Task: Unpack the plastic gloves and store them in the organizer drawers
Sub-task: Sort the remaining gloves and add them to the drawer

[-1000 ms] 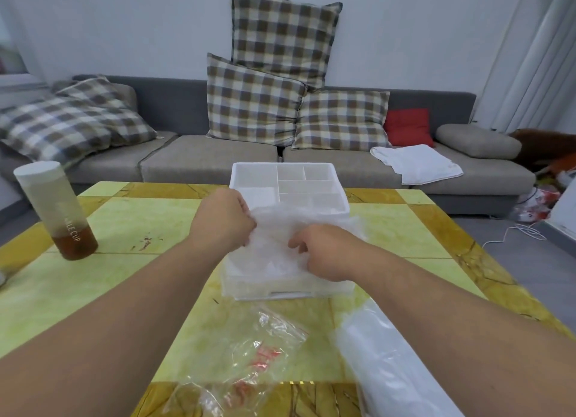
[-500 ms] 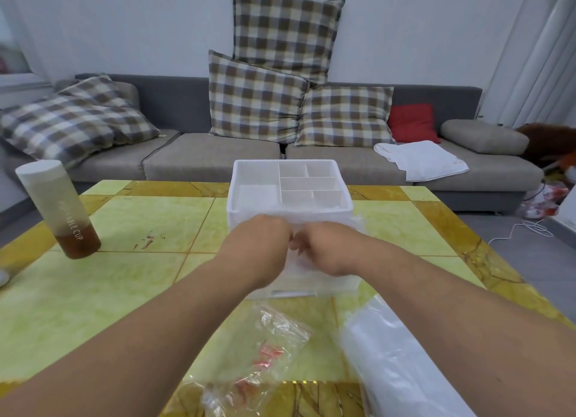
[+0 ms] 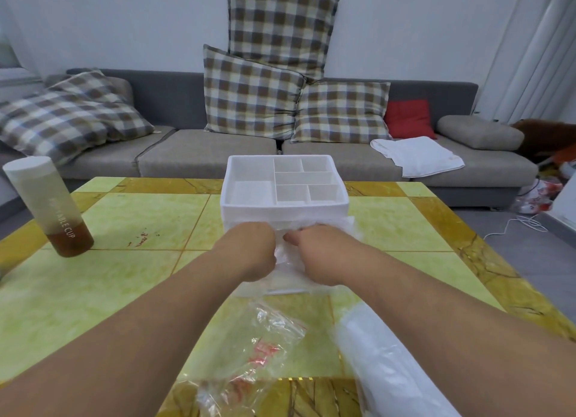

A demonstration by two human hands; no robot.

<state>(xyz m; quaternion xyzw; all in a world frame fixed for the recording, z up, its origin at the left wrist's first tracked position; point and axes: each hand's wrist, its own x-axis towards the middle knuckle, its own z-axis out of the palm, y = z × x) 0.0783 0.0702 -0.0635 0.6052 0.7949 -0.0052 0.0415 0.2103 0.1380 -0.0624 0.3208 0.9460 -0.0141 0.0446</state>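
Left hand (image 3: pixel 249 250) and right hand (image 3: pixel 321 254), fingers curled, press plastic gloves (image 3: pixel 288 261) into the organizer (image 3: pixel 283 198) drawer. Empty wrapper (image 3: pixel 258 348) lies on the worktop (image 3: pixel 124 276).

Your near approach is obstructed: a crumpled clear plastic bag (image 3: pixel 261 351) and a white plastic roll (image 3: pixel 389 366) lie on the yellow-tiled desk (image 3: pixel 149 217). The left side is open up to the tall frosted cup (image 3: pixel 50 208). The white compartmented organizer (image 3: pixel 282 183) blocks the centre.

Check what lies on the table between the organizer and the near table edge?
Head view: both hands, left hand and right hand, pressing plastic gloves at the organizer front; nearer, a crumpled clear wrapper.
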